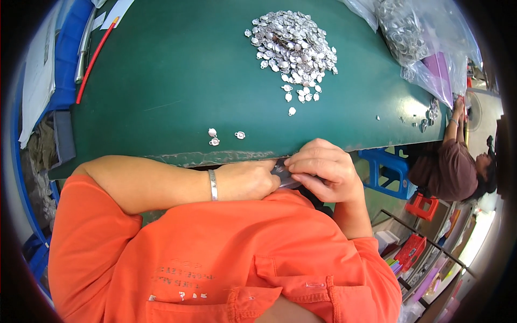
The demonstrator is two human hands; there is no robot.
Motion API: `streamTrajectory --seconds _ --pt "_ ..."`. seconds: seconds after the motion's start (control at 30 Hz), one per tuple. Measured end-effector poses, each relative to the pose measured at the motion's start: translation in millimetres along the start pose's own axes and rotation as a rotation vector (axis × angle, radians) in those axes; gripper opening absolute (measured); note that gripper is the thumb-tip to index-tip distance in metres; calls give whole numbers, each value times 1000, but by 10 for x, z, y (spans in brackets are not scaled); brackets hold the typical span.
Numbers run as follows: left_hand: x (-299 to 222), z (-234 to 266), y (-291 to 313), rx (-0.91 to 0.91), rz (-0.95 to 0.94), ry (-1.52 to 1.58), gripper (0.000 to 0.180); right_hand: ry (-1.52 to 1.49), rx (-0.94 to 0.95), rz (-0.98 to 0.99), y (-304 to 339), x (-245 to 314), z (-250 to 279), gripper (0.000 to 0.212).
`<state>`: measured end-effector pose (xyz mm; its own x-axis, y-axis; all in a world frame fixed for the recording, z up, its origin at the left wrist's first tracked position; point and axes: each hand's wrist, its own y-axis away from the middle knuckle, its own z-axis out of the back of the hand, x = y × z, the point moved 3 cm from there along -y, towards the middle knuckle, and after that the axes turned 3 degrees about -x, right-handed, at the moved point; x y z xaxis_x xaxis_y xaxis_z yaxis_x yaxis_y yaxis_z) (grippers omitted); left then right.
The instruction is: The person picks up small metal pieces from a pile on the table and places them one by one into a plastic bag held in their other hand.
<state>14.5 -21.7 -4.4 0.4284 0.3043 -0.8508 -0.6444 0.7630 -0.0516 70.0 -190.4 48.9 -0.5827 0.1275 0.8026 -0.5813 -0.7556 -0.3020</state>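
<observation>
Just below the table's near edge, my left hand point(250, 180) is closed around a small clear plastic bag point(285, 176). Its fingertips are mostly hidden. My right hand point(326, 168) meets the bag from the other side, thumb and fingers pinched at its opening. Whether a small piece sits between those fingers cannot be made out. On the green table top, left of my hands, lie three loose silvery metal tags point(214, 141) with small loops. Farther back is a large heap of the same metal tags point(295, 46), with a few scattered at its near side.
At the left lie a red pen point(97, 60) and a metal rod beside blue bins point(70, 59). Bags of metal parts point(401, 32) stand at the back right. Small metal bits point(424, 125) lie near the right edge. Beyond are a blue stool point(389, 171) and another person point(449, 167).
</observation>
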Motion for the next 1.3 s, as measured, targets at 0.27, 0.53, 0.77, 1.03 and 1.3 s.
streamTrajectory --seconds 0.27,0.53,0.77,1.03,1.3 --pt "-20 21 -17 12 -38 -100 19 510 -226 61 -399 -209 -23 29" --pt "-16 8 7 0 -32 -77 19 263 -618 -147 -7 -251 133 26" --pt "-39 41 -26 4 -25 -72 20 505 -441 34 -165 -223 -22 26" --pt "-16 8 -14 36 0 -53 20 157 -193 -5 -14 -102 68 23" --pt "-14 10 -2 34 22 -15 19 429 -446 -66 -122 -252 99 19"
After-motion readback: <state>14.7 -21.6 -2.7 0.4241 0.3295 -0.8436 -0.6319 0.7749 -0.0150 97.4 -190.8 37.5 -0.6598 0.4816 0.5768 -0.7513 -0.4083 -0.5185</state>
